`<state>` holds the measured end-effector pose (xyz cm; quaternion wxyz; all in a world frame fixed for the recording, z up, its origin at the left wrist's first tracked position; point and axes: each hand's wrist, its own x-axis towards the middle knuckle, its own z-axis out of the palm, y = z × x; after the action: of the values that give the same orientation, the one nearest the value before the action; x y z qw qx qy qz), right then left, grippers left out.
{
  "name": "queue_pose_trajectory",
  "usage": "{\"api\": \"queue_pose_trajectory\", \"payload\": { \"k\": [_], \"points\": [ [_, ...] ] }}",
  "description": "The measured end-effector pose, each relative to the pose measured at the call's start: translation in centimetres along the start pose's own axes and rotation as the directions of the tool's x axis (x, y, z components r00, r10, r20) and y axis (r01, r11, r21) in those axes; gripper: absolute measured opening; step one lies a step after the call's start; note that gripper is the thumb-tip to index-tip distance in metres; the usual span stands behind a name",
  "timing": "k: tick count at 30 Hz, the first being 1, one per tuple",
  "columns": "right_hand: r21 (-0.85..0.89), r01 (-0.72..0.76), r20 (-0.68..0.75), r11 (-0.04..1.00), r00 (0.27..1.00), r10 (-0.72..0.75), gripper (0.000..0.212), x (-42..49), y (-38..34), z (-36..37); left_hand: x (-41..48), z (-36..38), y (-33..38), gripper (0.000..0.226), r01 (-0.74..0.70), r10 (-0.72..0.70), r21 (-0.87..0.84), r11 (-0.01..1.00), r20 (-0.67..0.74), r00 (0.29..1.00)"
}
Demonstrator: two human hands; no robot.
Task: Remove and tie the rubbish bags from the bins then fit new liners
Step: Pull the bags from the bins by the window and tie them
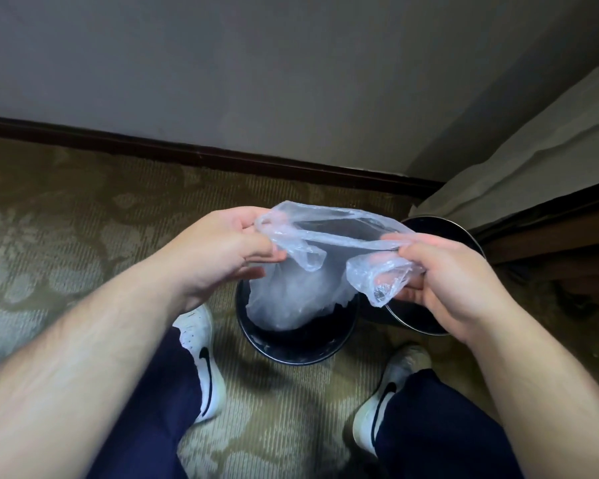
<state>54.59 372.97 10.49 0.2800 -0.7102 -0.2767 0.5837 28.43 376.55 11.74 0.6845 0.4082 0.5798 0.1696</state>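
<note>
Clear plastic bag (291, 295) held up over the near black bin (291, 356), mouth pulled wide, lower part hanging down into the bin's opening. The bag looks empty and see-through, with no rubbish showing in it. It is not draped over the rim yet.

Left hand (222, 243) grips the left edge of the bag's mouth, fingers (267, 254) curled and pinching the film against the thumb. Right hand (453, 271) does the same on the right edge, fingers (412, 244) closed on a bunched flap of plastic. Both hands are above the bin, spread apart, stretching the opening between them.

Second black bin (440, 225) sits just beside the first, on the right and toward the wall, partly hidden behind the right hand. No plastic shows on the part I can see.

Progress, as a guess: this reads as a fresh liner going in, so removal for this bin is likely done. Left to do here: lower it and fold the mouth over the rim. The second bin probably needs a liner too. No tied rubbish bag is in view, so I cannot confirm that part.

Around them: patterned carpet (66, 219), dark skirting board (187, 152), grey wall (256, 63), pale fabric (533, 150) hanging at right. White shoes either side of the bin, left (201, 357) and right (391, 385).
</note>
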Motion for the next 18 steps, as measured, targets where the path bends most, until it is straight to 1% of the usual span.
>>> {"api": "queue_pose_trajectory", "payload": {
  "k": [1,2,4,5,6,7,8,9,11,13,15,18],
  "points": [
    [-0.017,0.001,0.009,1.0,1.0,-0.001,0.028,0.0,0.1,0.0,0.0,0.0,-0.2,0.033,-0.014,0.014,0.035,0.999,0.016,1.0],
    [-0.023,0.001,0.034,1.0,0.999,0.0,0.027,-0.1,0.1,-0.1,0.0,0.0,-0.4,0.034,-0.026,0.026,0.068,0.997,-0.007,1.0],
    [-0.018,0.002,0.148,1.0,0.989,0.0,0.031,-0.2,0.1,-0.2,0.1,0.0,-0.6,0.029,-0.041,0.069,0.177,0.983,-0.155,0.985],
    [-0.039,0.019,0.225,0.999,0.974,-0.01,0.039,-0.4,0.1,-0.2,0.2,-0.1,-0.7,0.025,-0.041,0.112,0.28,0.959,-0.244,0.963],
    [-0.087,0.053,0.292,0.995,0.956,-0.026,0.047,-0.5,0.1,-0.2,0.3,-0.1,-0.8,0.021,-0.029,0.167,0.403,0.915,-0.311,0.936],
    [-0.161,0.104,0.333,0.981,0.942,-0.045,0.051,-0.6,0.1,0.0,0.3,-0.2,-0.8,0.016,-0.011,0.22,0.512,0.859,-0.349,0.911],
    [-0.245,0.163,0.339,0.956,0.938,-0.073,0.05,-0.7,0.2,0.3,0.2,-0.2,-0.8,0.012,0.003,0.257,0.581,0.814,-0.364,0.895],
    [-0.325,0.223,0.311,0.919,0.943,-0.119,0.044,-0.8,0.2,0.6,0.1,-0.1,-0.7,0.01,0.003,0.279,0.614,0.789,-0.363,0.889],
    [-0.459,0.317,0.204,0.83,0.947,-0.249,0.027,-1.0,0.1,1.2,-0.1,0.3,-0.6,0.016,-0.015,0.311,0.64,0.768,-0.352,0.883],
    [-0.556,0.357,0.092,0.751,0.924,-0.371,0.017,-1.5,-0.3,1.7,-0.3,0.6,-0.4,0.022,-0.037,0.353,0.664,0.747,-0.349,0.868],
    [-0.594,0.353,0.018,0.723,0.904,-0.427,0.019,-1.9,-0.6,1.9,-0.2,0.8,-0.3,0.022,-0.07,0.399,0.691,0.719,-0.328,0.857],
    [-0.626,0.356,-0.014,0.694,0.884,-0.467,0.027,-2.6,-0.8,2.1,-0.6,0.9,0.2,0.018,-0.169,0.482,0.738,0.653,-0.234,0.844]
  ]
}}
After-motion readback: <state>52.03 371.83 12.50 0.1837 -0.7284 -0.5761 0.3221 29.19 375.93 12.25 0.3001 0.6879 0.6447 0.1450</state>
